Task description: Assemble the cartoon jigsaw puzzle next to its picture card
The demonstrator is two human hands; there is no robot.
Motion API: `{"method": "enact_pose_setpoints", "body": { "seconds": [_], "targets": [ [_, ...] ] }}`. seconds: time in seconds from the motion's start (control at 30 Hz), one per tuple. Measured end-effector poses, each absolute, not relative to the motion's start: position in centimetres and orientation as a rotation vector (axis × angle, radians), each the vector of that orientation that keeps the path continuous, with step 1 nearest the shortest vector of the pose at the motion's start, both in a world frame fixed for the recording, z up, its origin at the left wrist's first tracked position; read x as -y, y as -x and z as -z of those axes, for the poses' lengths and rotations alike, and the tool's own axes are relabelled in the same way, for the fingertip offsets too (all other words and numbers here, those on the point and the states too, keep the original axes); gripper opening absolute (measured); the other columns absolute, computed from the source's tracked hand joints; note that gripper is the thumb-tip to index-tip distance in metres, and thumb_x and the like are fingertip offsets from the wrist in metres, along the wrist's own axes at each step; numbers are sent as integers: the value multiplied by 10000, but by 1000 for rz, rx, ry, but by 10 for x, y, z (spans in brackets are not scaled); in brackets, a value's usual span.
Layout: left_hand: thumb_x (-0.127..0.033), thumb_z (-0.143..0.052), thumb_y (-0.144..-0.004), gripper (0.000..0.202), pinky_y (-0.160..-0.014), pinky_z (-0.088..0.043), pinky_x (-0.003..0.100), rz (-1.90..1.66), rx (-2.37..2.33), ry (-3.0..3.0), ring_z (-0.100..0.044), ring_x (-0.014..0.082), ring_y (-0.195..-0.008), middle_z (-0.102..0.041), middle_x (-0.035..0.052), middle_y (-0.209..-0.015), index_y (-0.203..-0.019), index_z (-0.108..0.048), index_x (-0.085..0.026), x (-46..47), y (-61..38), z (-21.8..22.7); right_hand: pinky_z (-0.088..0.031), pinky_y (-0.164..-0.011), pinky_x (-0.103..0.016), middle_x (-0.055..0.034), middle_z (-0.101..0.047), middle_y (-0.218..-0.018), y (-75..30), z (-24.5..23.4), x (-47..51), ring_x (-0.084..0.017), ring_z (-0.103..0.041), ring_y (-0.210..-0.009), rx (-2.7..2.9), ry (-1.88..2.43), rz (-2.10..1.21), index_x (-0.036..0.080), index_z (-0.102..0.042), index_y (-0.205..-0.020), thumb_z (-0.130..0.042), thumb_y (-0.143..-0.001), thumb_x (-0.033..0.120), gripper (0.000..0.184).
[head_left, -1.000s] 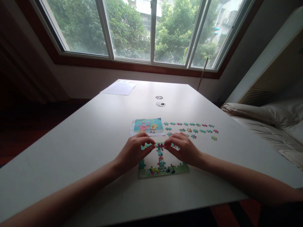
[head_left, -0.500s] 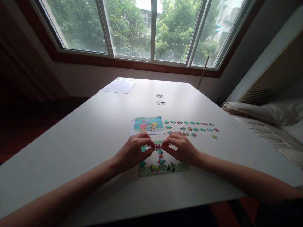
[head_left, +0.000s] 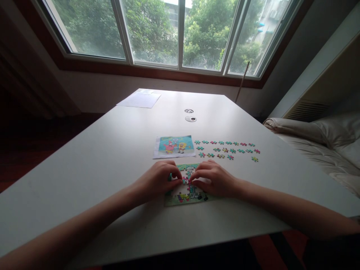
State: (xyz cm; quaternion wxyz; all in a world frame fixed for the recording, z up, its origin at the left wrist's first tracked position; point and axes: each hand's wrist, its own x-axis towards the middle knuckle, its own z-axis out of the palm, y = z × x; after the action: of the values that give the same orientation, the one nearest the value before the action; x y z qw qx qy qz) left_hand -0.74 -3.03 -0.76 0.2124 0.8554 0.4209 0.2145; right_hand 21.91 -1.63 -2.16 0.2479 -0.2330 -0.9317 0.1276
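Observation:
A jigsaw board (head_left: 172, 201) with a green border lies in front of me, partly filled with pieces. A small pink puzzle piece (head_left: 186, 180) is over its middle, between the fingertips of both hands. My left hand (head_left: 164, 177) pinches the piece from the left side, thumb and index finger closed. From the right, my right hand (head_left: 216, 178) has its thumb and finger closed at the piece's other edge. Both hands cover parts of the board's sides. I cannot tell whether the piece is seated or just above the board.
Beyond the board lies a cartoon picture sheet (head_left: 174, 146). Loose puzzle pieces (head_left: 231, 150) are spread in rows to its right. Two round discs (head_left: 191, 119) and white paper (head_left: 139, 100) lie farther back on the white table (head_left: 112, 150). A padded seat (head_left: 306, 142) stands at right.
Both hands have moved slightly down the board toward me with the pink piece. The upper part of the board's filled column now shows more. The view has tilted a little.

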Motion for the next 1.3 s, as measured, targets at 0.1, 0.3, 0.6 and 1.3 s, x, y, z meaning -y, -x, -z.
{"method": "enact_pose_setpoints", "body": {
  "seconds": [0.1, 0.3, 0.6, 1.3],
  "targets": [
    [-143, -661, -729, 73, -558, -382, 197, -577, -1169, -2379, -527, 109, -598, -599, 9, -689, -723, -721, -184, 30, 8, 6, -417, -723, -272, -24, -658, -803, -219, 22, 17, -137, -587, -749, 2573, 627, -336, 212, -682, -877, -584, -855, 251, 107],
    [-139, -628, -758, 105, -578, -394, 204, -562, -1162, -2414, -538, 117, -624, -603, 13, -704, -732, -716, -189, 33, 8, 7, -417, -728, -286, -32, -657, -799, -218, 18, 18, -141, -570, -735, 2605, 644, -330, 206, -678, -904, -567, -866, 261, 130],
    [-142, -605, -768, 110, -627, -419, 227, -557, -1179, -2449, -563, 143, -685, -623, 25, -750, -734, -699, -189, 34, 8, 10, -429, -745, -287, -33, -648, -810, -220, 18, 17, -147, -581, -767, 2571, 663, -335, 207, -659, -897, -602, -841, 273, 104],
    [-188, -622, -711, 105, -683, -434, 256, -643, -1225, -2339, -559, 163, -741, -606, 11, -793, -805, -666, -205, 37, 0, 14, -452, -700, -271, -34, -639, -762, -215, 20, 20, -153, -581, -721, 2492, 816, -389, 195, -677, -854, -658, -794, 285, 110]
  ]
}}
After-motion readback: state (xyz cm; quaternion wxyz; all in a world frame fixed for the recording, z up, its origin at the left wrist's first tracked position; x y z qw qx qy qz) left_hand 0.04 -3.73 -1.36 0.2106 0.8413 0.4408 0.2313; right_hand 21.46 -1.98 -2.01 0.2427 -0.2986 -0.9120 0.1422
